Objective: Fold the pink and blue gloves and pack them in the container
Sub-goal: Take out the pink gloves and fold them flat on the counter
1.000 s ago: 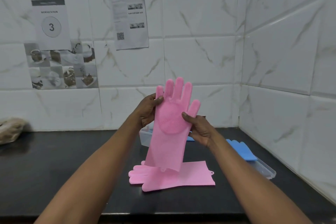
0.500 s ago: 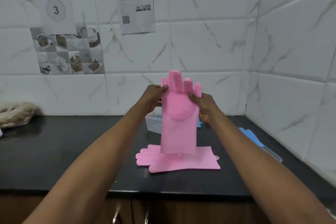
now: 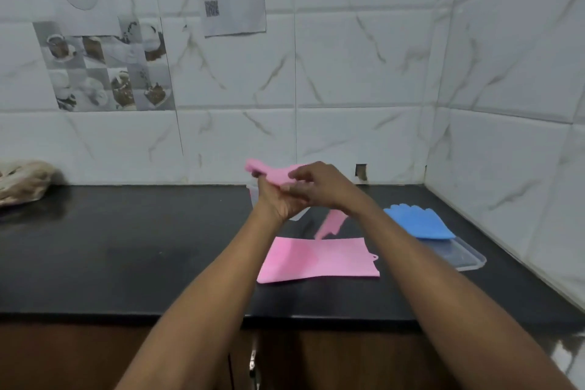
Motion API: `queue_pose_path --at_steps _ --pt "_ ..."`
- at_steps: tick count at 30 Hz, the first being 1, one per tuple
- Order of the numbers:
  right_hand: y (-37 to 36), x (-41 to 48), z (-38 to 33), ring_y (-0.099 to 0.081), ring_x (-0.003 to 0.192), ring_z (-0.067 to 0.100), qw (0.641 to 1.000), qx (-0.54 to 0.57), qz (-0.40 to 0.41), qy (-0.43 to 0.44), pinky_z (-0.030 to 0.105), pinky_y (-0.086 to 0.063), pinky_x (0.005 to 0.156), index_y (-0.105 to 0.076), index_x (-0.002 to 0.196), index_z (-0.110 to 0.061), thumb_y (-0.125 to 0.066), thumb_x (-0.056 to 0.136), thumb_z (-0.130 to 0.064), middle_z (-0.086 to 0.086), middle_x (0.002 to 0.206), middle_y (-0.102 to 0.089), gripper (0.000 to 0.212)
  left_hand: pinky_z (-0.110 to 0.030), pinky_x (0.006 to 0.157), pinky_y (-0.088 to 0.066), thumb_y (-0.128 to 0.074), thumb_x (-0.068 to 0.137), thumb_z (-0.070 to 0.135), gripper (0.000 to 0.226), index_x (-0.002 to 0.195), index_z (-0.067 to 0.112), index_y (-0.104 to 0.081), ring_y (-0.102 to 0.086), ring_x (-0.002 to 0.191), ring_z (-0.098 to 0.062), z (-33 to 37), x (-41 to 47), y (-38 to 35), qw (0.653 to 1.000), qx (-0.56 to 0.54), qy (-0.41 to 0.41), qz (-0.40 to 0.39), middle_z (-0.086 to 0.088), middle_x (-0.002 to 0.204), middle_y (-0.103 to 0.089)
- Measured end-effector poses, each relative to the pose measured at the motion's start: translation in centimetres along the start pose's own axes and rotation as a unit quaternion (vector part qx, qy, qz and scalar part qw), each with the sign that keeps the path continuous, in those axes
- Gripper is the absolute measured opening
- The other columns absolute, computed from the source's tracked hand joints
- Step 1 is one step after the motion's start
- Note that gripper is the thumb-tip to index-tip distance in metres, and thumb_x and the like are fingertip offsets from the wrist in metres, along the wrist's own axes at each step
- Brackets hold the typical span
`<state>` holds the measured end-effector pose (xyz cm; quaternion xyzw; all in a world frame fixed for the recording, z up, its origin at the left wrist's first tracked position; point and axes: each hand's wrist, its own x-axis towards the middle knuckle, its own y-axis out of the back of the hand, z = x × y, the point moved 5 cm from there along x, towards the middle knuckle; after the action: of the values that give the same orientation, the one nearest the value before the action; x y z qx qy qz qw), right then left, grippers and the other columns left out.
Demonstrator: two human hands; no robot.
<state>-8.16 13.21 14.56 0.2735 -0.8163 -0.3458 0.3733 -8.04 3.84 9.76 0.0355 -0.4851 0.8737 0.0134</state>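
Note:
Both hands hold one pink glove (image 3: 274, 171) above the black counter, bent over between them. My left hand (image 3: 278, 199) grips it from below and my right hand (image 3: 319, 184) presses on it from above; its cuff end (image 3: 330, 223) hangs beneath. A second pink glove (image 3: 316, 258) lies flat on the counter, its fingers hidden behind my left arm. A blue glove (image 3: 419, 220) rests on a clear lid (image 3: 459, 255) at the right. The clear container (image 3: 252, 195) is mostly hidden behind my hands.
The black counter (image 3: 126, 247) runs along a white tiled wall and meets a side wall at the right corner. A crumpled beige bag (image 3: 23, 182) sits at the far left. Wooden cabinet doors (image 3: 63, 358) are below the counter's front edge.
The pink glove was held upright and spread open; now it is bent over and bunched between my hands, which have come together. The camera has tilted downward.

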Motion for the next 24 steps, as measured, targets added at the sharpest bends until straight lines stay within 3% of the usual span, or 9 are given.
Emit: queue_pose_path --at_steps 3,5,7,11,14,16,18,21,24 --pt "2.8 -1.9 4.6 -0.060 0.088 0.015 0.959 0.141 0.216 -0.118 0.026 -0.040 0.072 -0.073 0.098 -0.016 -0.052 0.091 -0.055 -0.005 0.094 -0.069 0.045 -0.072 0.100 -0.029 -0.021 0.087 0.061 0.086 0.140 -0.003 -0.042 -0.042 0.129 -0.049 0.4 -1.0 1.0 0.998 -0.044 -0.025 -0.020 -0.031 0.142 -0.045" --pt "2.2 -3.5 9.1 -0.051 0.082 0.020 0.892 0.266 0.259 -0.258 0.029 -0.037 0.068 -0.067 0.098 -0.011 -0.048 0.093 -0.057 0.001 0.090 -0.060 0.049 -0.074 0.100 -0.026 -0.031 0.087 0.049 0.071 0.139 0.003 -0.044 -0.042 0.129 -0.046 1.1 -1.4 1.1 0.997 -0.035 -0.067 -0.017 -0.026 0.139 -0.049" --pt "-1.3 -4.9 11.8 -0.052 0.085 0.023 0.798 0.455 0.157 -0.363 0.033 -0.042 0.069 -0.056 0.120 -0.011 -0.042 0.089 -0.070 0.008 0.104 -0.052 0.068 -0.069 0.111 -0.015 -0.039 0.080 0.038 0.063 0.136 0.010 -0.043 -0.036 0.135 -0.042 1.4 -1.8 0.4 0.995 -0.021 -0.089 -0.035 -0.022 0.146 -0.041" --pt "-7.5 -6.2 12.8 -0.048 0.124 0.049 0.604 0.698 0.001 -0.385 0.058 -0.044 0.100 -0.045 0.125 -0.001 -0.043 0.075 -0.084 0.032 0.130 -0.046 0.097 -0.061 0.116 -0.010 -0.026 0.089 0.043 0.069 0.149 0.010 -0.034 -0.025 0.144 -0.040 1.4 -1.4 -1.8 0.995 0.008 -0.077 -0.066 -0.017 0.156 -0.029" --pt "-7.6 -5.5 12.3 -0.062 0.110 0.047 0.501 0.808 0.017 -0.308 0.059 -0.054 0.085 -0.051 0.123 0.003 -0.066 0.078 -0.064 0.031 0.122 -0.060 0.083 -0.062 0.115 -0.011 -0.035 0.078 0.040 0.062 0.135 0.014 -0.039 -0.027 0.143 -0.039 1.5 -1.1 -2.7 0.991 0.032 -0.046 -0.118 -0.017 0.147 -0.037" --pt "-5.5 -4.8 13.1 -0.073 0.086 0.034 0.518 0.801 0.094 -0.284 0.041 -0.061 0.065 -0.059 0.117 0.002 -0.073 0.084 -0.032 0.022 0.100 -0.072 0.050 -0.062 0.115 -0.015 -0.035 0.080 0.039 0.051 0.123 0.013 -0.046 -0.043 0.133 -0.038 2.1 -1.0 -2.0 0.991 0.028 -0.040 -0.125 -0.017 0.134 -0.051" --pt "-2.8 -4.4 14.2 -0.070 0.072 0.025 0.628 0.701 0.156 -0.300 0.031 -0.060 0.054 -0.058 0.115 0.000 -0.065 0.089 -0.008 0.014 0.088 -0.071 0.027 -0.070 0.109 -0.020 -0.036 0.085 0.055 0.062 0.111 0.003 -0.059 -0.054 0.123 -0.042 3.1 -1.5 -0.9 0.991 0.038 -0.037 -0.122 -0.019 0.123 -0.061" --pt "0.4 -3.4 13.4 -0.067 0.052 0.014 0.753 0.575 0.156 -0.281 0.025 -0.056 0.044 -0.055 0.116 -0.004 -0.053 0.093 0.005 0.004 0.064 -0.072 0.025 -0.076 0.096 -0.034 -0.051 0.077 0.069 0.090 0.125 -0.007 -0.048 -0.061 0.111 -0.050 4.2 -3.1 1.6 0.996 0.040 -0.012 -0.075 -0.030 0.116 -0.066" --pt "1.5 -2.4 13.2 -0.066 0.063 0.021 0.801 0.510 0.141 -0.281 0.030 -0.058 0.045 -0.057 0.121 0.001 -0.055 0.091 0.008 0.013 0.079 -0.071 0.030 -0.059 0.108 -0.036 -0.055 0.082 0.067 0.062 0.103 0.009 -0.059 -0.066 0.104 -0.034 5.1 -4.2 4.1 0.999 0.022 -0.029 -0.008 -0.005 0.079 -0.076"
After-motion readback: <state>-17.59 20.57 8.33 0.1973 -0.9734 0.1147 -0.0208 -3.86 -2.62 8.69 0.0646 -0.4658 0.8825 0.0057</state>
